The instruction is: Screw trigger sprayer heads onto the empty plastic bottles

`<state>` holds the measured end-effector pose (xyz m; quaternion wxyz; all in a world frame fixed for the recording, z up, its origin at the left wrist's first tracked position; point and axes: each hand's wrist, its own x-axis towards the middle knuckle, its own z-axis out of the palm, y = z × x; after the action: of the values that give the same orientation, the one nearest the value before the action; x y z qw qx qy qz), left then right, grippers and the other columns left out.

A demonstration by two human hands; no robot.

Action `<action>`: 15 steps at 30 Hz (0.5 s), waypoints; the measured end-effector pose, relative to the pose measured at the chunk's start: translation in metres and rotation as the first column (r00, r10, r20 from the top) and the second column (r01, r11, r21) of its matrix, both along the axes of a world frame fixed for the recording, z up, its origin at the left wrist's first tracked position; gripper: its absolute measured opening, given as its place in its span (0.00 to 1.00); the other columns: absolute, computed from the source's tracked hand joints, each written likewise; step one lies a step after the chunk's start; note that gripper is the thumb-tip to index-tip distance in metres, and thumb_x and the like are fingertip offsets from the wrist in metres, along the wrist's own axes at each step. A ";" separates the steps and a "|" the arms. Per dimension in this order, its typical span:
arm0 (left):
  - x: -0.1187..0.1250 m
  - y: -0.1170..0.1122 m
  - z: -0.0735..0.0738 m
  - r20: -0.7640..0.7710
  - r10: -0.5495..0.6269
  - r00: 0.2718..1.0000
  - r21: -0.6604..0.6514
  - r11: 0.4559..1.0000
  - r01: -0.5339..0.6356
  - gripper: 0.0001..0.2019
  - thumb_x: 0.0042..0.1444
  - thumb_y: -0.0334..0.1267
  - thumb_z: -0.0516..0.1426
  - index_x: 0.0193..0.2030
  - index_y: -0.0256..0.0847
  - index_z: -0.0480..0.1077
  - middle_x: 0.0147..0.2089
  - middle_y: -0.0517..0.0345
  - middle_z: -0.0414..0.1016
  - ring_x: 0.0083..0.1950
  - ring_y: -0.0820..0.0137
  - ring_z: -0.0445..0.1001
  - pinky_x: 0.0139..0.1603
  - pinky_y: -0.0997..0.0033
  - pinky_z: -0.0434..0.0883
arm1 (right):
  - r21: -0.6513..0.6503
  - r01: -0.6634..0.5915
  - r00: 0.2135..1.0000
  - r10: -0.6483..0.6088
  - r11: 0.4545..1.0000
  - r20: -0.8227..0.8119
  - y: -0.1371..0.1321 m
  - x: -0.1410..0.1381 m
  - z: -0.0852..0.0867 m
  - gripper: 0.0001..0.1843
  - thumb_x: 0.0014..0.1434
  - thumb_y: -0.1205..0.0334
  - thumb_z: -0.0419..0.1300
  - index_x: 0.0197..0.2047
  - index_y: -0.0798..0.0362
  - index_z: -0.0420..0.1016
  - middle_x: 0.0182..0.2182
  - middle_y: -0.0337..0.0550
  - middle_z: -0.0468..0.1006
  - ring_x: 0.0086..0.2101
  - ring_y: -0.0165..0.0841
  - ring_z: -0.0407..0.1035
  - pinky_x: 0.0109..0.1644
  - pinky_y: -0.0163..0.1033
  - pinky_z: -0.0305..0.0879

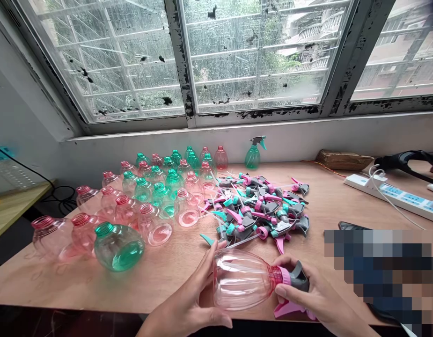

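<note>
A clear pink spray bottle (242, 281) lies sideways between my hands at the table's front. My left hand (190, 302) cups its base, fingers behind and thumb below. At the neck, my right hand (319, 297) pinches the pink collar of a grey and pink trigger sprayer (298, 277), which sits on the bottle's mouth. The sprayer's pink trigger points down toward the table edge. Just beyond the bottle lies a heap of loose trigger sprayers (258, 210) in grey, pink and teal, with thin white tubes.
Open-necked bottles, pink and green, stand grouped at left, including a green one (120, 248) in front. One green bottle with a sprayer (253, 154) stands by the wall. At right are a power strip (395, 192), a brown package (344, 160), black straps (409, 161) and a phone (353, 225).
</note>
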<state>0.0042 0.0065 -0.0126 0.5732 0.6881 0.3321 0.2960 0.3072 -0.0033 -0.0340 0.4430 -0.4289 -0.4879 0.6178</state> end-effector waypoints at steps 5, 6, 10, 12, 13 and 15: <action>0.001 -0.001 0.002 -0.017 -0.022 1.000 0.037 0.999 0.022 0.46 0.67 0.39 0.61 0.75 0.74 0.32 0.83 0.59 0.39 0.78 0.54 0.55 0.77 0.45 0.55 | 0.005 -0.011 0.999 0.011 1.000 0.045 0.001 0.003 -0.006 0.23 0.56 0.45 0.74 0.45 0.51 0.75 0.27 0.35 0.81 0.26 0.37 0.79 0.29 0.37 0.76; 0.001 -0.001 0.002 -0.017 -0.022 1.000 0.040 0.999 0.022 0.46 0.67 0.39 0.61 0.75 0.74 0.31 0.83 0.59 0.40 0.77 0.54 0.58 0.76 0.45 0.56 | 0.000 -0.012 0.999 0.012 1.000 0.042 0.000 0.003 -0.005 0.23 0.56 0.45 0.74 0.45 0.51 0.75 0.27 0.36 0.81 0.27 0.37 0.79 0.30 0.38 0.76; 0.001 0.001 -0.001 0.034 -0.036 0.999 -0.031 0.999 0.038 0.55 0.59 0.39 0.68 0.76 0.70 0.30 0.83 0.56 0.38 0.77 0.51 0.58 0.75 0.46 0.60 | -0.051 0.010 0.999 -0.008 0.999 0.036 -0.001 0.000 -0.002 0.26 0.53 0.44 0.76 0.45 0.50 0.75 0.26 0.35 0.81 0.27 0.37 0.79 0.30 0.38 0.78; 0.000 0.001 -0.003 0.039 -0.029 0.999 -0.049 0.998 0.031 0.56 0.57 0.41 0.69 0.77 0.65 0.32 0.83 0.56 0.37 0.80 0.50 0.49 0.77 0.45 0.55 | -0.073 0.004 1.000 -0.002 0.997 0.020 -0.002 -0.001 0.000 0.26 0.53 0.43 0.76 0.45 0.50 0.74 0.26 0.36 0.82 0.26 0.37 0.79 0.27 0.36 0.77; 0.000 0.001 -0.003 0.026 -0.025 0.999 -0.046 0.999 0.026 0.54 0.58 0.41 0.68 0.77 0.64 0.32 0.83 0.56 0.36 0.81 0.50 0.45 0.78 0.45 0.53 | -0.068 -0.003 1.000 0.004 0.998 0.016 -0.001 -0.001 0.000 0.26 0.53 0.43 0.76 0.45 0.50 0.74 0.26 0.36 0.82 0.26 0.37 0.79 0.26 0.36 0.77; -0.001 0.000 -0.002 -0.013 -0.012 1.000 -0.023 1.000 0.012 0.51 0.61 0.42 0.66 0.77 0.64 0.33 0.83 0.57 0.37 0.81 0.51 0.44 0.78 0.46 0.51 | -0.026 -0.007 0.999 0.008 1.000 0.036 -0.001 0.000 0.000 0.25 0.55 0.43 0.75 0.44 0.51 0.75 0.26 0.36 0.82 0.27 0.36 0.79 0.28 0.35 0.76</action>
<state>0.0036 0.0068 -0.0144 0.5806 0.6854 0.3352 0.2841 0.3072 -0.0041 -0.0338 0.4262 -0.4438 -0.4894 0.6180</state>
